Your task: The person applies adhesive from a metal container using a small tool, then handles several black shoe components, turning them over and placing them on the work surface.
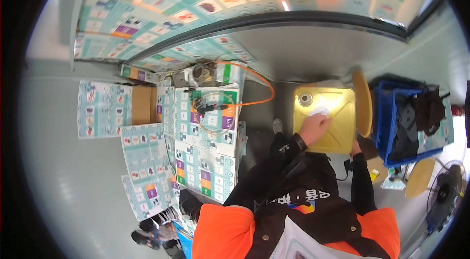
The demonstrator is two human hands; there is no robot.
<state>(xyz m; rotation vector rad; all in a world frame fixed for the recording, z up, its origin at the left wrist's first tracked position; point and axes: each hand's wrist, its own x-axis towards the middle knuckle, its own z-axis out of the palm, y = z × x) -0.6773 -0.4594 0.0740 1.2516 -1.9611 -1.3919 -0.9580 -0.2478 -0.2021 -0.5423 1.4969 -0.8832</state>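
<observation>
A square gold metal tin (338, 131) stands in front of me, with a round grey cap (305, 99) near its far left corner. My left hand (313, 130) is closed on a crumpled white cloth or tissue (321, 111) and rests it against the tin's top. At the near right corner of the tin is my right hand (356, 148), touching or close to its side; the fingers there are hidden.
Left of the tin are printed cartons (205, 131) with a black-handled tool (210, 108) and orange hose (267, 85) on them. To the right stand a round wooden stool (362, 104), a blue crate (387, 131) with dark items, and a black fan (444, 193).
</observation>
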